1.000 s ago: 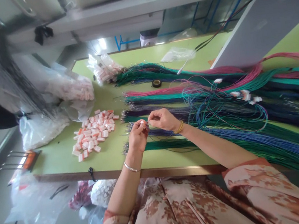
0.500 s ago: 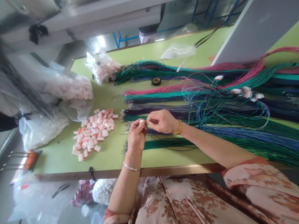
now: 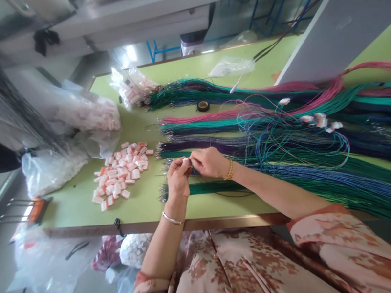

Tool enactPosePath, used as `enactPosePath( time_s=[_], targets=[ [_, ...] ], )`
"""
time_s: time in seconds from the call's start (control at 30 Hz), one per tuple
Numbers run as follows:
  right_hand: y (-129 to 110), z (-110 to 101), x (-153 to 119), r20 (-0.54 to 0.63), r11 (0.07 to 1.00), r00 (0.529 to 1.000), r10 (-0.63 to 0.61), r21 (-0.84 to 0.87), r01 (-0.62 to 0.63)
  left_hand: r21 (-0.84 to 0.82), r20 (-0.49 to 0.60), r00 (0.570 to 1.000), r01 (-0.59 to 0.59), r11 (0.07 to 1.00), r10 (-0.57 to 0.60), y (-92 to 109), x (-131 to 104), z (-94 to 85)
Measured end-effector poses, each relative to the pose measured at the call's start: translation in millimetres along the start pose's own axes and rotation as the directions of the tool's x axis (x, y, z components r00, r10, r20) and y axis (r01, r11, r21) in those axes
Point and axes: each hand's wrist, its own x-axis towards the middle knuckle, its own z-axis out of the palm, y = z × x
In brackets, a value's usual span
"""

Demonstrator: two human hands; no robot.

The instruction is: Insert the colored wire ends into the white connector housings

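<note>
My left hand [image 3: 178, 176] is closed in a pinch round a small white connector [image 3: 186, 160] near the table's front middle. Right beside it, my right hand [image 3: 211, 163] is closed, its fingertips against the connector; a thin wire seems to be between them, mostly hidden. Bundles of green, purple, blue and pink wires [image 3: 198, 118] lie under and to the right of my hands. Left of them sits a loose pile of white and orange connectors [image 3: 121, 173].
Bags of connectors [image 3: 134, 87] stand at the back left. A black tape roll [image 3: 203, 106] lies behind my hands. Wired connectors [image 3: 319, 120] rest on the bundles at right. An orange rack [image 3: 37, 210] is at the left edge. A shelf [image 3: 143, 6] crosses above.
My right hand has moved slightly left, closing the small gap to my left hand. The whole view has shifted a little.
</note>
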Motion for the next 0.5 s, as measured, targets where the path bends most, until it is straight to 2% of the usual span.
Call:
enactPosePath(
  time_s=[0.1,0.2,0.4,0.5],
  targets=[
    [-6.2,5.5,4.2,0.029,0.994,0.999,0.042,-0.105,-0.039,0.037,-0.035,0.998,-0.045,0.998,0.047,-0.2,-0.2,-1.2],
    [-8.5,7.2,5.2,0.043,0.994,0.998,0.037,-0.103,-0.032,0.078,-0.038,0.998,-0.049,0.996,0.052,2.4,-1.2,-3.5],
    [-2.3,-12.8,3.4,-0.018,0.991,1.000,-0.006,0.131,0.009,0.075,-0.001,1.000,0.026,0.997,-0.026,15.9,-5.9,0.2],
    [17.8,-30.8,20.6,-0.003,0.951,1.000,-0.021,0.308,0.021,0.055,0.030,0.999,0.014,0.998,-0.016,24.2,-4.5,5.7]
  ],
)
